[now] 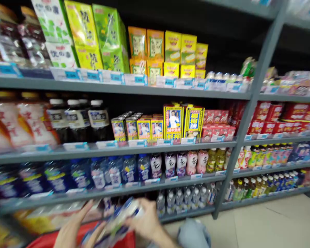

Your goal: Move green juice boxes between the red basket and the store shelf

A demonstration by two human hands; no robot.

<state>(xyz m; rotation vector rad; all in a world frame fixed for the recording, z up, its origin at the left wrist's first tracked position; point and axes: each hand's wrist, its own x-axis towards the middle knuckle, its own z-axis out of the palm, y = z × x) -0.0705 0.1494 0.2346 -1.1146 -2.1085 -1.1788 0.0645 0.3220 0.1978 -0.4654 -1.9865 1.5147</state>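
Both my hands are at the bottom of the view, in front of the lowest shelf. My left hand (pixel 73 227) and my right hand (pixel 147 222) together grip a blurred blue and white packet (pixel 116 222). The packet hangs above a red basket (pixel 54 239) at the bottom edge. The packet's print is too blurred to read. My knee in pale jeans (pixel 193 234) shows just right of my right hand.
Grey metal shelves (pixel 119 89) fill the view: green and yellow cartons (pixel 103 38) on top, dark bottles (pixel 77 119) and yellow tins below, then rows of drink bottles (pixel 170 163). A grey upright post (pixel 241 127) divides the bays. Pale tiled floor (pixel 274 220) lies at the right.
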